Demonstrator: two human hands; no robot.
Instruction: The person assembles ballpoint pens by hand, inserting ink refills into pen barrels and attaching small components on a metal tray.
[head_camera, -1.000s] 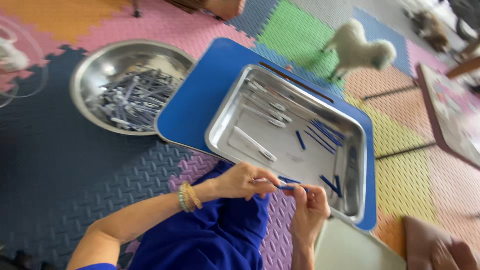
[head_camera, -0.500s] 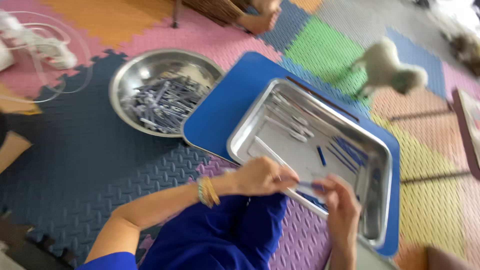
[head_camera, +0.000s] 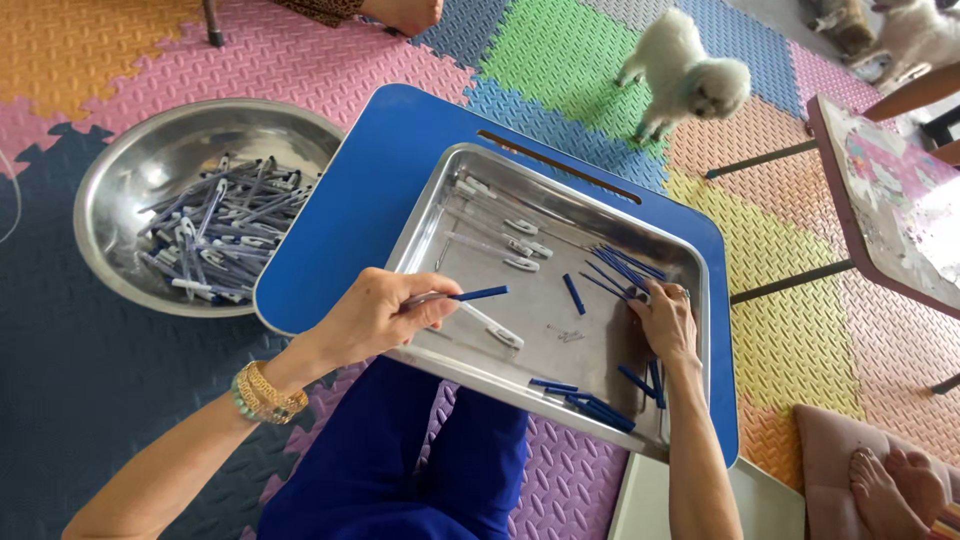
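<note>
My left hand (head_camera: 378, 316) pinches a thin pen-like piece with a blue tip (head_camera: 466, 295) over the near left edge of a steel tray (head_camera: 600, 405). My right hand (head_camera: 664, 322) reaches into the tray at its right side, fingertips on a cluster of blue pieces (head_camera: 622, 268); whether it grips one I cannot tell. White clear caps (head_camera: 512, 245) lie in the tray's far left part, and more blue pieces (head_camera: 592, 405) lie along its near edge. The tray rests on a blue lap table (head_camera: 380, 170).
A round steel bowl (head_camera: 130, 180) full of pens (head_camera: 215, 230) sits on the foam mat to the left. A small white dog (head_camera: 682, 68) stands beyond the table. A low pink-topped table (head_camera: 890, 200) is at right; another person's bare feet (head_camera: 900, 480) at lower right.
My hands have parted: the left now holds the blue-tipped piece alone, and the right has moved into the tray's right side. The view has shifted too.
</note>
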